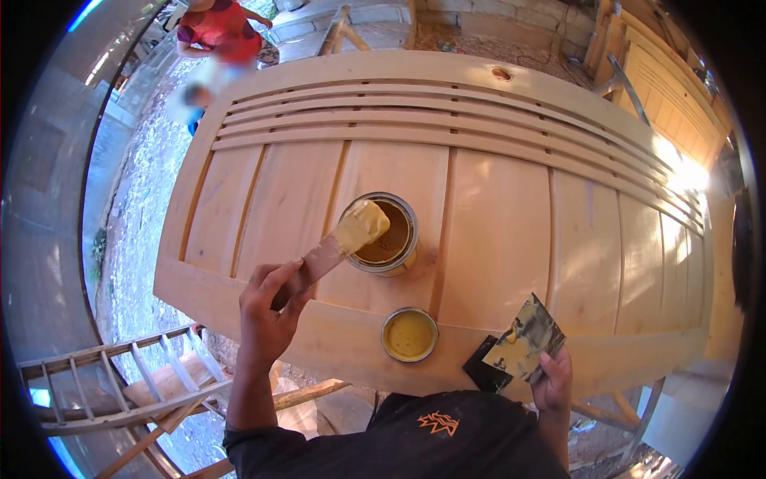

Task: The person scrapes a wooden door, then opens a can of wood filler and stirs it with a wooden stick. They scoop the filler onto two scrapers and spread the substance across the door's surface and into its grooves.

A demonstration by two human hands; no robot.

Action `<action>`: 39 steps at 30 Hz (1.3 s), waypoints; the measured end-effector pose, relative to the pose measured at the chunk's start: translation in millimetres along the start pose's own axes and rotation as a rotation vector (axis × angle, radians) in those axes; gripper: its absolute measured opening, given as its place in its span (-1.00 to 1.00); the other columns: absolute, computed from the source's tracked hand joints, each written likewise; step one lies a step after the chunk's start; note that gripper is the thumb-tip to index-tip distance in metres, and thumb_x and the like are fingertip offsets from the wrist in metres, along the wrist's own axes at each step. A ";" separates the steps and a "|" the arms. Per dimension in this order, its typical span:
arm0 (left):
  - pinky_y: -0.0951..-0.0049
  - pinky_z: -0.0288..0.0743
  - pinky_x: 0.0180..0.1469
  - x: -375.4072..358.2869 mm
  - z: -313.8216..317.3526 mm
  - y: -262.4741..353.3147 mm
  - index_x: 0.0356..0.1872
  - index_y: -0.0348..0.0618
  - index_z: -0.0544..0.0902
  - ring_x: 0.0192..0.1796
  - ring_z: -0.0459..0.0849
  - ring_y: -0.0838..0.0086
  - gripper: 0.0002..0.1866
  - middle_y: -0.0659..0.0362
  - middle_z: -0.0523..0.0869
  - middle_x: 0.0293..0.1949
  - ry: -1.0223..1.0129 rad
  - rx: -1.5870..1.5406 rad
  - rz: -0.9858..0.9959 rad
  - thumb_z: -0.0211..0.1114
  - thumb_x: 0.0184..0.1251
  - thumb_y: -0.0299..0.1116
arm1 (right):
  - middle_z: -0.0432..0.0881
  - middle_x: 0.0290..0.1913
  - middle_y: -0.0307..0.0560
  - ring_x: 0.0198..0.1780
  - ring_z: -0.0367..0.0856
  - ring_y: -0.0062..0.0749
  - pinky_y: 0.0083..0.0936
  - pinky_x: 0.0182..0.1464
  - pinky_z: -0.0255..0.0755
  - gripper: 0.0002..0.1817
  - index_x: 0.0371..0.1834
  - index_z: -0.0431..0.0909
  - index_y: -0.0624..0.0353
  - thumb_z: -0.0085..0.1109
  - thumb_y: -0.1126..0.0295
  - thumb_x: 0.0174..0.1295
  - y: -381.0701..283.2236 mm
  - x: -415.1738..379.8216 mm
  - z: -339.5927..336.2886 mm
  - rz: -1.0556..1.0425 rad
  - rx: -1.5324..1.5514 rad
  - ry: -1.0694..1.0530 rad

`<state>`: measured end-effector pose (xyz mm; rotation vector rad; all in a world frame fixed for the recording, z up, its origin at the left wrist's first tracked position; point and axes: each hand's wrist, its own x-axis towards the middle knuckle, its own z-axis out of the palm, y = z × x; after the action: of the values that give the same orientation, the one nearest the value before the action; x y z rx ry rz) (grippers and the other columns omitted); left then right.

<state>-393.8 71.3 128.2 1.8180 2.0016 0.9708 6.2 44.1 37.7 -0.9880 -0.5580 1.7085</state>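
Note:
My left hand [270, 307] is closed round a wooden stick [319, 259], whose broad tip, coated in pale yellow paste, is over the mouth of an open can [407, 254]. Brown-yellow paste shows inside the can, which stands on a large wooden door panel [499, 239]. Nearer to me lies the round lid [409, 334], yellow on its upturned face. At the right, my right hand [552, 382] grips a flat, paste-smeared spreader [527, 339]. A dark flat piece [487, 365] shows just left of and partly behind the spreader.
Raised slats [399, 120] run along the panel's far side. Two other people, one in a red top [215, 32], are beyond its far left corner. A wooden ladder-like frame [120, 383] is at lower left. Another wooden door [662, 96] stands at far right.

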 end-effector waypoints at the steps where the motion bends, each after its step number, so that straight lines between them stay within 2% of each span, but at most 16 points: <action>1: 0.42 0.52 -0.14 -1.3 3.9 -3.8 0.02 -0.18 0.61 -0.23 0.63 0.36 -0.54 0.06 0.60 -0.22 0.058 0.007 0.019 0.39 0.01 -0.66 | 0.49 0.16 0.10 0.17 0.51 -0.24 -0.34 0.26 0.34 -0.48 0.25 0.24 0.43 0.04 0.45 0.24 -0.4 -0.5 0.3 0.001 -0.001 0.004; 7: 0.30 0.53 -0.20 1.4 8.6 -24.9 0.04 -0.12 0.60 -0.22 0.60 0.26 -0.45 0.09 0.59 -0.25 0.307 0.357 0.329 0.48 -0.10 -0.64 | 0.50 0.15 0.10 0.16 0.51 -0.24 -0.34 0.26 0.34 -0.48 0.25 0.24 0.44 0.04 0.45 0.24 -1.1 0.4 0.4 0.006 -0.001 -0.005; 13: 0.34 0.47 -0.27 4.9 9.1 -26.9 -0.01 -0.03 0.64 -0.28 0.56 0.36 -0.53 0.21 0.57 -0.30 0.434 0.628 0.510 0.49 -0.04 -0.55 | 0.49 0.16 0.10 0.17 0.51 -0.24 -0.35 0.26 0.34 -0.47 0.26 0.24 0.43 0.04 0.45 0.24 -1.9 1.2 0.5 0.008 -0.002 -0.023; 16: 0.37 0.46 -0.27 6.4 7.7 -23.5 -0.03 -0.04 0.64 -0.28 0.57 0.36 -0.56 0.20 0.57 -0.29 0.460 0.682 0.576 0.48 -0.01 -0.54 | 0.48 0.17 0.10 0.18 0.50 -0.24 -0.35 0.26 0.33 -0.47 0.26 0.23 0.43 0.04 0.45 0.23 -1.6 0.4 -0.1 0.000 -0.002 -0.031; 19: 0.32 0.47 -0.25 7.1 8.9 -24.1 -0.01 -0.08 0.62 -0.27 0.57 0.29 -0.49 0.14 0.58 -0.27 0.470 0.656 0.586 0.51 -0.09 -0.59 | 0.47 0.19 0.10 0.19 0.49 -0.23 -0.34 0.27 0.32 -0.46 0.27 0.22 0.42 0.03 0.45 0.23 -2.5 -0.7 2.2 0.006 0.001 -0.002; 25: 0.38 0.47 -0.26 12.8 10.0 -25.8 -0.04 -0.08 0.64 -0.27 0.58 0.35 -0.56 0.17 0.58 -0.28 0.491 0.645 0.601 0.49 -0.03 -0.55 | 0.47 0.19 0.11 0.21 0.48 -0.22 -0.32 0.29 0.30 -0.46 0.28 0.21 0.42 0.01 0.48 0.23 0.6 -0.8 -1.3 0.001 0.023 0.002; 31: 0.41 0.47 -0.26 9.8 20.2 -26.8 0.04 -0.17 0.62 -0.31 0.58 0.30 -0.51 0.09 0.58 -0.28 0.350 0.315 0.301 0.45 -0.03 -0.59 | 0.47 0.19 0.11 0.20 0.49 -0.21 -0.31 0.28 0.32 -0.46 0.28 0.21 0.42 0.01 0.48 0.22 0.8 -1.7 -3.8 0.023 0.027 0.017; 34: 0.46 0.47 -0.29 7.9 18.6 -24.6 0.03 -0.27 0.61 -0.33 0.59 0.37 -0.56 0.06 0.59 -0.30 0.125 0.070 0.099 0.39 0.04 -0.58 | 0.48 0.18 0.11 0.19 0.49 -0.21 -0.31 0.27 0.33 -0.45 0.28 0.21 0.42 0.02 0.47 0.21 4.6 -0.9 -8.6 0.022 0.014 0.039; 35: 0.53 0.47 -0.30 7.2 17.1 -21.1 -0.01 -0.36 0.60 -0.38 0.59 0.49 -0.67 0.07 0.63 -0.33 0.039 0.034 -0.014 0.30 0.17 -0.55 | 0.48 0.17 0.11 0.19 0.49 -0.21 -0.31 0.27 0.33 -0.45 0.28 0.21 0.41 0.03 0.47 0.21 4.4 -1.6 -9.0 0.019 0.011 0.045; 38: 0.56 0.48 -0.31 0.1 20.5 -25.9 -0.01 -0.39 0.59 -0.42 0.58 0.54 -0.74 0.12 0.66 -0.37 -0.095 -0.304 -0.274 0.20 0.33 -0.49 | 0.48 0.17 0.10 0.19 0.49 -0.21 -0.31 0.27 0.33 -0.45 0.28 0.22 0.40 0.05 0.47 0.21 4.2 -0.2 -6.5 0.022 0.019 0.037; 39: 0.58 0.50 -0.33 -1.3 20.9 -25.8 -0.02 -0.40 0.58 -0.45 0.58 0.57 -0.73 0.13 0.69 -0.38 -0.131 -0.409 -0.285 0.05 0.46 -0.40 | 0.48 0.17 0.10 0.19 0.49 -0.21 -0.31 0.27 0.33 -0.45 0.28 0.22 0.40 0.05 0.46 0.21 2.2 0.2 -4.1 0.022 0.028 0.029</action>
<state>-400.9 76.5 96.1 1.3055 1.7619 1.0470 8.4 43.1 33.7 -1.0013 -0.5049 1.7139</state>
